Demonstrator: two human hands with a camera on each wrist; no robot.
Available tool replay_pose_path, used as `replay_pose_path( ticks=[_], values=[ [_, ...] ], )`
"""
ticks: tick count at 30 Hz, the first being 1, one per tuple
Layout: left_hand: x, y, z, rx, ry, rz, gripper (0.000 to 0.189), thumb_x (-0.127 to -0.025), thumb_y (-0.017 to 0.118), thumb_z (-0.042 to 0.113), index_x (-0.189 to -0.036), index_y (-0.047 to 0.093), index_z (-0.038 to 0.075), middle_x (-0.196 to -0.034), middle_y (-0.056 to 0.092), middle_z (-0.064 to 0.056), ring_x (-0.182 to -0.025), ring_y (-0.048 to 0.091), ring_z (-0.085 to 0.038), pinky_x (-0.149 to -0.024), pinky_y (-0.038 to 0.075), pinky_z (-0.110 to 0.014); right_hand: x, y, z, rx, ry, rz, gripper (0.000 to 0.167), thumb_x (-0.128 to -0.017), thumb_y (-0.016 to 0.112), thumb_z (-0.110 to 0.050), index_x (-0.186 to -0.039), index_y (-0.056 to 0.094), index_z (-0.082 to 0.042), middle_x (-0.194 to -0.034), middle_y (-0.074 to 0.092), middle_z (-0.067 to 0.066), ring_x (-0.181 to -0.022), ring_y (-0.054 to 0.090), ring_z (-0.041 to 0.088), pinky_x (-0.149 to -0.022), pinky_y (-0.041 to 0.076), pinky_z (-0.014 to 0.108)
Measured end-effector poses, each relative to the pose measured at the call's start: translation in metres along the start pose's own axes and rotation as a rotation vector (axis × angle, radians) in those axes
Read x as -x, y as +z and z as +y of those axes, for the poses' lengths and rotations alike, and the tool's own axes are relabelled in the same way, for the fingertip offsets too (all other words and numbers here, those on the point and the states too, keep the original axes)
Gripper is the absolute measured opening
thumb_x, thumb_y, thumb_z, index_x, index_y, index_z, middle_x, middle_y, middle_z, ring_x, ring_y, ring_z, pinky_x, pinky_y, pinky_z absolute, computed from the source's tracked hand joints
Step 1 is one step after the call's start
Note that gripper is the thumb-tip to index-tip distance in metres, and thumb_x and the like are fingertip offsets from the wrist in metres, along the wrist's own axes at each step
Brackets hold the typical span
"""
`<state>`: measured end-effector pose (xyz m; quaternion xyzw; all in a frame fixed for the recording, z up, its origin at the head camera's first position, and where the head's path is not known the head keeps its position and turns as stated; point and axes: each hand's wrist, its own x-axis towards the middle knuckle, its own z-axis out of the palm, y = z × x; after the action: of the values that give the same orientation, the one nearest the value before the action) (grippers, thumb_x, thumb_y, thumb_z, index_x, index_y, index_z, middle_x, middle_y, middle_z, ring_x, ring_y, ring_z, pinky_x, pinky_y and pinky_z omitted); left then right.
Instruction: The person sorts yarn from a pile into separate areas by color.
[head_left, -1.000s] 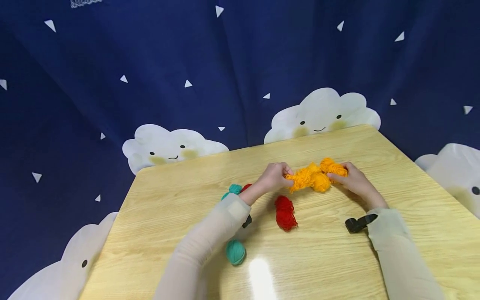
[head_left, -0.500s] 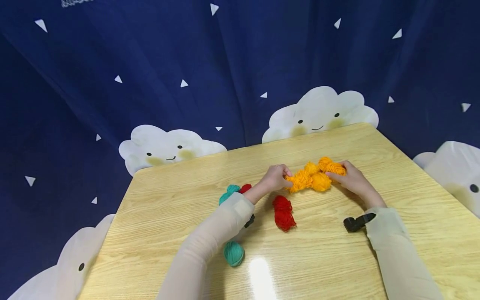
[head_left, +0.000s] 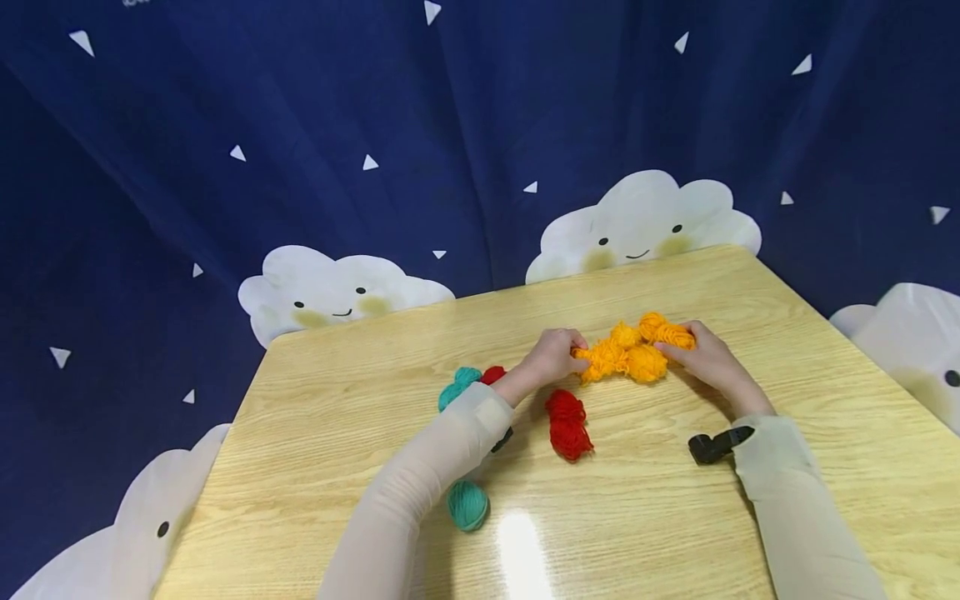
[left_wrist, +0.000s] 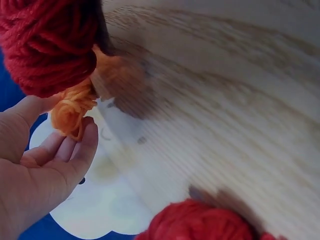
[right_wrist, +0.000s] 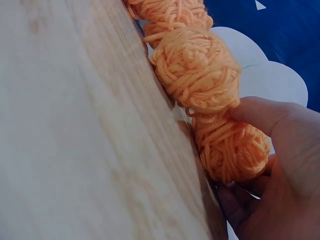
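In the head view, several orange-yellow yarn balls lie bunched together toward the back right of the table. My left hand (head_left: 553, 357) pinches the leftmost orange yarn ball (head_left: 602, 360) between thumb and fingers; a loose loop shows at its end in the left wrist view. On the other side, my right hand (head_left: 703, 354) holds the rightmost orange yarn ball (right_wrist: 232, 147), its thumb on the near side and fingers curled beneath. Between the hands sit a rounder orange ball (head_left: 646, 364) in front and a smaller yellow one (head_left: 625, 335) behind.
A red yarn bundle (head_left: 568, 425) lies in front of my left hand. Teal yarn (head_left: 459, 387) and more red yarn (head_left: 492, 375) are partly behind the left forearm. One teal ball (head_left: 468, 506) rests nearer on the wooden table (head_left: 337, 400). A cloud-print blue curtain (head_left: 337, 100) hangs behind.
The orange balls have settled slightly, and the small yellow one at the back shows more distinctly. Both hands keep their hold and have barely moved.
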<state>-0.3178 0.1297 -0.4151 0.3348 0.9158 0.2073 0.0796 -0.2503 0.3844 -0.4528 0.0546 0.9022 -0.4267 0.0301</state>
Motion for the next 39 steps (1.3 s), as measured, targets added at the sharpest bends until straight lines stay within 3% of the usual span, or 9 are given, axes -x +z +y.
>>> replay_pose_path(
  ticks=[5,11,18,23,26,30,35,39],
  values=[
    [0.003,-0.004,-0.002,0.026,0.005,0.014,0.030,-0.090,0.071,0.019,-0.114,0.068,0.002,-0.113,0.070,-0.010,-0.097,0.063,-0.017,-0.082,0.050,-0.016,-0.002,0.001,0.001,-0.009,0.000,-0.003,0.082,-0.098,0.050,-0.050,-0.145,0.022,0.012,-0.141,0.036,0.037,-0.121,0.044,0.047,-0.096,0.042,0.055],
    [0.013,-0.017,-0.006,0.133,-0.015,0.068,0.038,-0.091,0.070,0.020,-0.122,0.063,0.000,-0.120,0.067,-0.014,-0.108,0.065,-0.023,-0.089,0.054,-0.023,-0.003,0.001,0.002,0.020,0.006,-0.008,0.087,-0.098,0.049,-0.053,-0.147,0.019,0.012,-0.146,0.029,0.041,-0.129,0.037,0.054,-0.102,0.036,0.064],
    [0.037,-0.044,-0.018,0.281,-0.011,0.206,0.035,-0.090,0.071,0.020,-0.118,0.064,-0.001,-0.117,0.069,-0.015,-0.107,0.067,-0.028,-0.094,0.055,-0.031,-0.004,0.001,0.000,0.031,0.011,-0.018,0.090,-0.098,0.049,-0.054,-0.147,0.017,0.013,-0.149,0.024,0.042,-0.133,0.030,0.056,-0.105,0.031,0.066],
    [0.058,-0.060,-0.033,0.352,-0.020,0.272,0.032,-0.087,0.074,0.019,-0.113,0.066,0.002,-0.115,0.070,-0.017,-0.105,0.068,-0.028,-0.094,0.055,-0.033,-0.004,-0.002,0.001,0.015,0.005,-0.021,0.088,-0.098,0.048,-0.054,-0.146,0.019,0.013,-0.144,0.031,0.040,-0.124,0.039,0.051,-0.097,0.039,0.060],
    [0.070,-0.064,-0.043,0.354,-0.038,0.268,0.034,-0.087,0.075,0.020,-0.114,0.066,0.002,-0.116,0.069,-0.017,-0.106,0.068,-0.029,-0.095,0.055,-0.033,-0.005,-0.003,0.002,0.019,0.003,-0.020,0.087,-0.098,0.048,-0.054,-0.146,0.019,0.013,-0.142,0.033,0.040,-0.121,0.042,0.049,-0.093,0.042,0.057],
    [0.084,-0.065,-0.056,0.333,-0.062,0.237,0.036,-0.087,0.074,0.020,-0.115,0.065,0.000,-0.117,0.068,-0.019,-0.107,0.067,-0.030,-0.095,0.054,-0.032,-0.006,-0.002,0.002,0.029,0.003,-0.025,0.089,-0.098,0.048,-0.054,-0.147,0.017,0.014,-0.146,0.027,0.043,-0.124,0.040,0.053,-0.097,0.041,0.062],
    [0.091,-0.061,-0.067,0.319,-0.082,0.196,0.038,-0.087,0.074,0.019,-0.116,0.064,-0.003,-0.117,0.068,-0.019,-0.106,0.067,-0.029,-0.095,0.054,-0.033,-0.006,-0.002,0.003,0.039,0.015,-0.020,0.089,-0.097,0.047,-0.055,-0.146,0.018,0.013,-0.146,0.027,0.042,-0.128,0.034,0.055,-0.101,0.035,0.065],
    [0.095,-0.057,-0.074,0.254,-0.108,0.150,0.041,-0.086,0.075,0.018,-0.119,0.063,-0.003,-0.118,0.067,-0.018,-0.107,0.067,-0.029,-0.095,0.054,-0.035,-0.006,-0.002,0.002,0.041,0.013,-0.018,0.089,-0.097,0.048,-0.054,-0.146,0.018,0.014,-0.145,0.028,0.042,-0.127,0.037,0.054,-0.099,0.038,0.064]
  ],
)
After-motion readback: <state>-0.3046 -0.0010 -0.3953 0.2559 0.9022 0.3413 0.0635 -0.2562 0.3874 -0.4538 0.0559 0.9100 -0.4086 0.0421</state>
